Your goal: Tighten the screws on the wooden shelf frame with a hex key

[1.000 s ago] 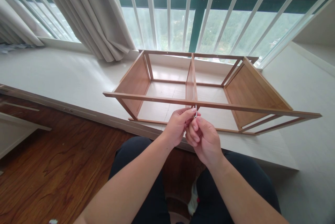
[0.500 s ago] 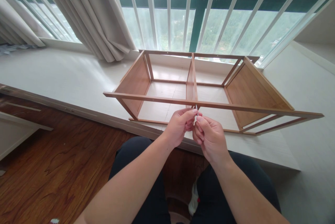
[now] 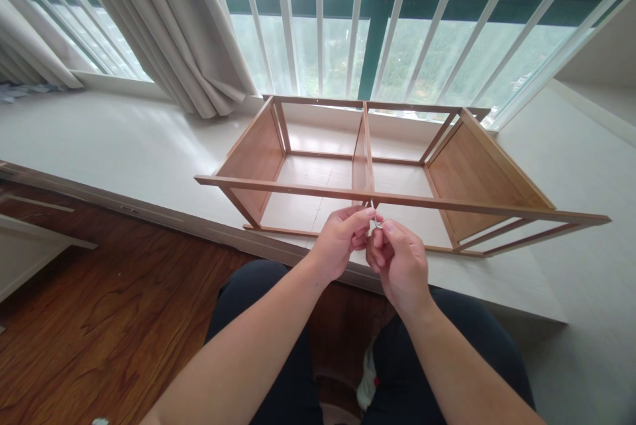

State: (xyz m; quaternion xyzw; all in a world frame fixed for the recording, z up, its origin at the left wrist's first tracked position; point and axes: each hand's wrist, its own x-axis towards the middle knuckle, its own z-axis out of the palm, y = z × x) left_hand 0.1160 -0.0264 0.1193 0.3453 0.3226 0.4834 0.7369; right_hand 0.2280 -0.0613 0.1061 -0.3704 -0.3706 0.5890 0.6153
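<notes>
Thin metal rod (image 3: 375,218) at the front rail (image 3: 298,186) of our wooden frame (image 3: 253,155).
Its long axis runs away from us, tip toward the rail; our left hand (image 3: 340,239) and right hand (image 3: 401,263), close together, both pinch it.

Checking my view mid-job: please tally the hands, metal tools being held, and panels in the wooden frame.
Hands: 2 (left hand, right hand)
Slim metal tool: 1
Wooden panels: 3 (left panel, middle panel, right panel)
Total: 6
</notes>
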